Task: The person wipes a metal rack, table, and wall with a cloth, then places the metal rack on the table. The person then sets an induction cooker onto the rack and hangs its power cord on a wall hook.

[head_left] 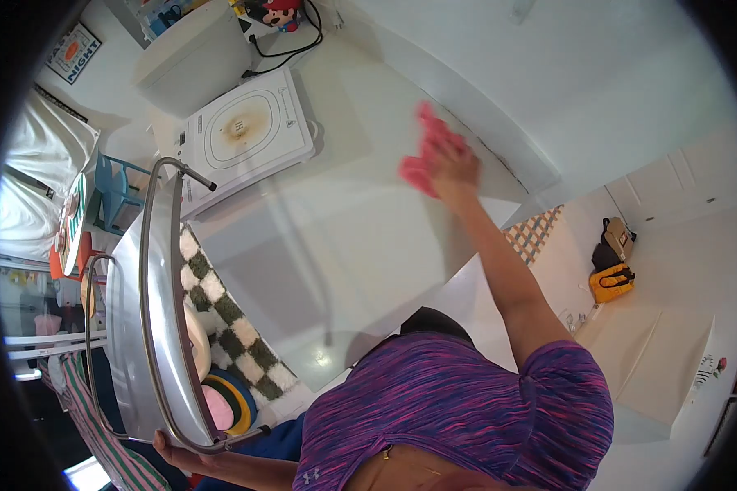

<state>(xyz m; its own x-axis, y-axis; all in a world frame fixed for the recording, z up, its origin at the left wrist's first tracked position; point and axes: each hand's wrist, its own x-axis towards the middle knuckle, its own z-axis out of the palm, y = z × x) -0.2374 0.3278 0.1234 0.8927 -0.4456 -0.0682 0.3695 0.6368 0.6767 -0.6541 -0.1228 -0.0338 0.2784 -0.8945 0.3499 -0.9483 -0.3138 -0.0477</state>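
Observation:
My right hand is closed on a bunched pink cloth, pressed to the white countertop near its back edge. Hand and cloth are slightly blurred. At the lower left, the fingers of my left hand wrap the lower edge of a shiny metal rack with bent tubular bars. The rack is tilted up beside the counter's left end. A white induction cooktop with a brown stain at its centre sits on the far left of the counter.
Behind the cooktop stands a white rounded appliance, with a black cable and a red figure close by. A checkered rug lies below on the floor. Yellow and black bags are at the right.

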